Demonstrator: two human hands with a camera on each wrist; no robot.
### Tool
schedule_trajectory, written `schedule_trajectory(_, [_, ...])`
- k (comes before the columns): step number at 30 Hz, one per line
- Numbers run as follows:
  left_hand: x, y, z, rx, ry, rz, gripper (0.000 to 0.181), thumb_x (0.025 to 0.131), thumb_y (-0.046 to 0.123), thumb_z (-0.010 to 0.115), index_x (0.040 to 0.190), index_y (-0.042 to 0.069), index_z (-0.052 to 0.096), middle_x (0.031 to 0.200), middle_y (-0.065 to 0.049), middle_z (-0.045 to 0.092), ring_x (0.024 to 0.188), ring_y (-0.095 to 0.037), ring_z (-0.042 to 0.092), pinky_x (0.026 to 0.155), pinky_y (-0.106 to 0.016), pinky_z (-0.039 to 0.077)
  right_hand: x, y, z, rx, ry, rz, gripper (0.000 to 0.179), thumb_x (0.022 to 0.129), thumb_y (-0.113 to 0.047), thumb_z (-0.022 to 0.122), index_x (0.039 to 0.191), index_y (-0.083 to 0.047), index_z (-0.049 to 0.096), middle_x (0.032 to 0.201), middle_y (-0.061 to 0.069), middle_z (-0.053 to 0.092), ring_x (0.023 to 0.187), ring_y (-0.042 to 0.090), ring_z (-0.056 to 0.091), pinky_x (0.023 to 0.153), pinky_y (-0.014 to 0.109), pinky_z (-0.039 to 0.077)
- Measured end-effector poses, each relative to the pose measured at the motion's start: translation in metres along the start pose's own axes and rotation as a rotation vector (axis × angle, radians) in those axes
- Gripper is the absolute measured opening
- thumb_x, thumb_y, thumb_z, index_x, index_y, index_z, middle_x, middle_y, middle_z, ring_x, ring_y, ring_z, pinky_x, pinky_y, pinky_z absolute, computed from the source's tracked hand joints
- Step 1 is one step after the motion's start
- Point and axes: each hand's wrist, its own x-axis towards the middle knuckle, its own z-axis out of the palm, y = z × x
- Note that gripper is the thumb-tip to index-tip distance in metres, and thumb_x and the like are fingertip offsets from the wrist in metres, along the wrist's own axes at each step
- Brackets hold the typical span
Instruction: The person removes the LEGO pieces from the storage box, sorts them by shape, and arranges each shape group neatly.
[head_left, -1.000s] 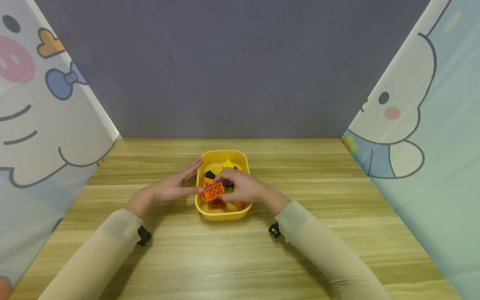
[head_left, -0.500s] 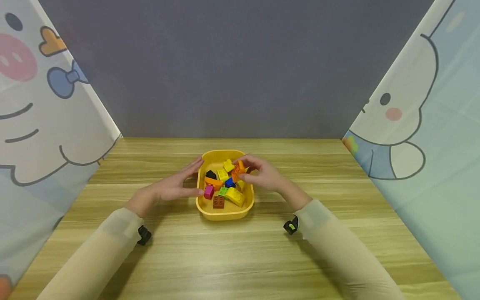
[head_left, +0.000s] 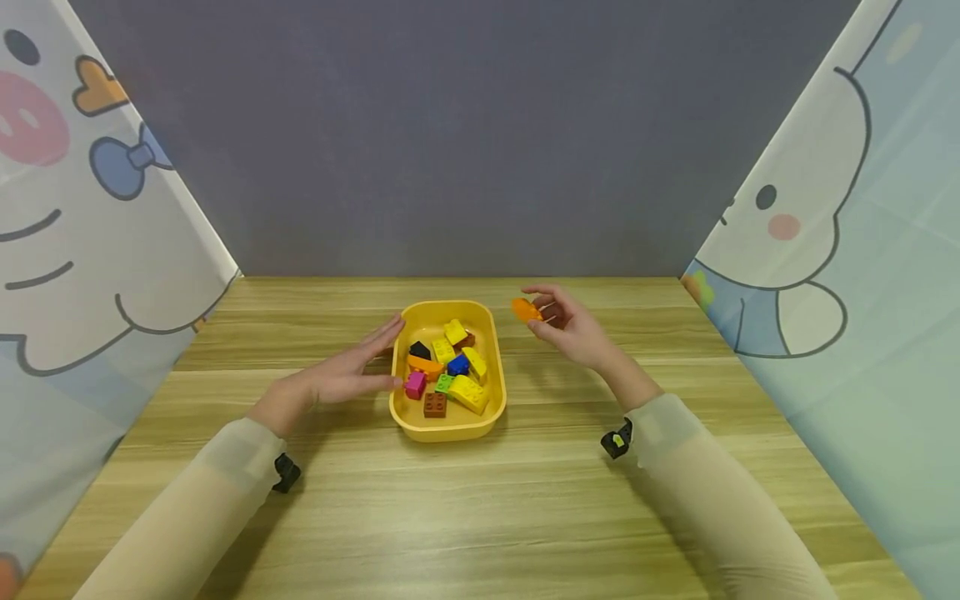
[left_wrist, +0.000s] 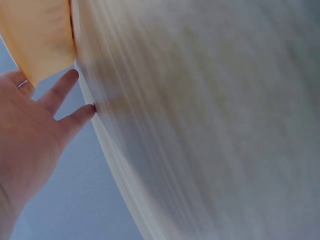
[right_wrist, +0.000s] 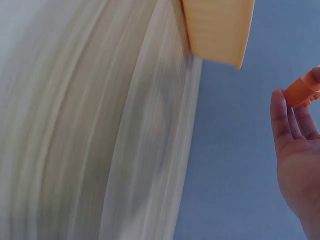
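Note:
Between thumb and fingers my right hand [head_left: 573,327] pinches an orange toy brick [head_left: 527,309], just right of the yellow bin [head_left: 446,434]. The right wrist view shows that orange brick [right_wrist: 301,92] raised above the table beside the bin. My left hand [head_left: 345,371] rests at the bin's left side, thumb and fingers spread along the rim. In the left wrist view its fingers are straight against the bin wall [left_wrist: 42,40]. Inside the bin lie several toy bricks: a blue one [head_left: 458,365], a magenta one [head_left: 416,384], a brown one [head_left: 435,405] and yellow ones, among others.
The wooden table [head_left: 450,517] reaches back to a dark grey wall [head_left: 465,142]. Cartoon-printed panels [head_left: 885,250] flank it on the left and right. A small black device [head_left: 617,439] sits at the right wrist, and another [head_left: 287,472] at the left.
My right hand has lifted the orange brick up out of the bin and carried it right, past the rim. The left hand has stayed in place at the bin.

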Motion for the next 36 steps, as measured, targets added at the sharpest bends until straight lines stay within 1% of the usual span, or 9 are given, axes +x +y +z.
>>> schedule_trajectory(3, [0.000,-0.001,0.001,-0.001,0.000,-0.001,0.106,0.103,0.055,0.069,0.179,0.025,0.003,0.187,-0.006,-0.009,0.172,-0.044,0.001,0.132,-0.078,0.011,-0.001,0.010,-0.006,-0.027,-0.007,-0.003,0.042,0.108,-0.006,0.068,0.150,-0.007,0.062,0.140,0.021,0.058,0.112,0.040,0.067,0.084,0.022,0.060])
schedule_trajectory(6, [0.000,-0.002,0.002,-0.003,0.002,0.001,0.106,0.102,0.055,0.069,0.179,0.024,0.003,0.187,-0.005,-0.008,0.172,-0.044,0.001,0.132,-0.078,0.011,-0.002,0.019,-0.010,-0.063,-0.007,0.011,0.038,0.109,-0.008,0.068,0.147,-0.009,0.066,0.145,0.019,0.057,0.114,0.039,0.068,0.086,0.024,0.062])
schedule_trajectory(10, [0.000,-0.002,0.003,-0.006,0.002,-0.003,0.106,0.102,0.056,0.069,0.179,0.024,0.003,0.187,-0.005,-0.008,0.172,-0.045,0.000,0.132,-0.078,0.011,-0.001,0.028,-0.013,-0.080,-0.001,0.079,0.041,0.109,-0.012,0.069,0.150,-0.011,0.065,0.146,0.018,0.062,0.112,0.033,0.071,0.093,0.043,0.066])
schedule_trajectory(12, [0.001,-0.002,0.002,-0.007,0.000,-0.007,0.106,0.102,0.055,0.069,0.179,0.025,0.003,0.187,-0.005,-0.008,0.172,-0.045,0.000,0.132,-0.078,0.011,0.000,0.031,-0.015,-0.082,0.007,0.117,0.043,0.109,-0.014,0.071,0.152,-0.011,0.064,0.147,0.018,0.065,0.112,0.034,0.073,0.095,0.053,0.065])
schedule_trajectory(14, [0.001,-0.001,0.002,-0.007,0.000,-0.010,0.106,0.102,0.055,0.069,0.179,0.026,0.002,0.187,-0.005,-0.009,0.172,-0.045,0.000,0.132,-0.078,0.011,0.001,0.034,-0.017,-0.088,0.018,0.148,0.047,0.109,-0.016,0.072,0.154,-0.011,0.063,0.148,0.019,0.065,0.113,0.035,0.073,0.097,0.056,0.065])
schedule_trajectory(20, [0.001,0.000,0.000,-0.010,-0.002,-0.014,0.106,0.103,0.055,0.069,0.179,0.026,0.002,0.187,-0.006,-0.008,0.172,-0.044,-0.001,0.131,-0.079,0.011,0.006,0.042,-0.020,-0.136,0.034,0.236,0.055,0.107,-0.022,0.075,0.159,-0.015,0.059,0.155,0.016,0.062,0.121,0.037,0.071,0.097,0.047,0.065])
schedule_trajectory(26, [0.001,0.000,-0.001,-0.008,-0.004,-0.011,0.106,0.102,0.056,0.069,0.179,0.026,0.002,0.187,-0.004,-0.009,0.173,-0.043,-0.001,0.132,-0.078,0.011,0.011,0.050,-0.022,-0.170,0.018,0.275,0.063,0.102,-0.019,0.078,0.162,-0.016,0.056,0.161,0.018,0.056,0.125,0.039,0.068,0.092,0.043,0.062])
schedule_trajectory(32, [0.001,0.000,-0.001,-0.007,-0.004,-0.003,0.106,0.103,0.055,0.069,0.179,0.025,0.003,0.187,-0.005,-0.009,0.172,-0.044,-0.001,0.131,-0.079,0.011,0.018,0.058,-0.019,-0.257,-0.037,0.296,0.064,0.103,-0.025,0.080,0.162,-0.015,0.056,0.159,0.019,0.054,0.120,0.037,0.068,0.085,0.036,0.061])
schedule_trajectory(36, [0.001,-0.001,0.000,-0.007,-0.003,-0.007,0.106,0.103,0.056,0.069,0.179,0.026,0.002,0.187,-0.003,-0.009,0.172,-0.044,-0.001,0.132,-0.078,0.011,0.024,0.064,-0.014,-0.255,-0.080,0.309,0.062,0.103,-0.023,0.080,0.159,-0.012,0.058,0.158,0.021,0.054,0.117,0.036,0.069,0.085,0.034,0.061])
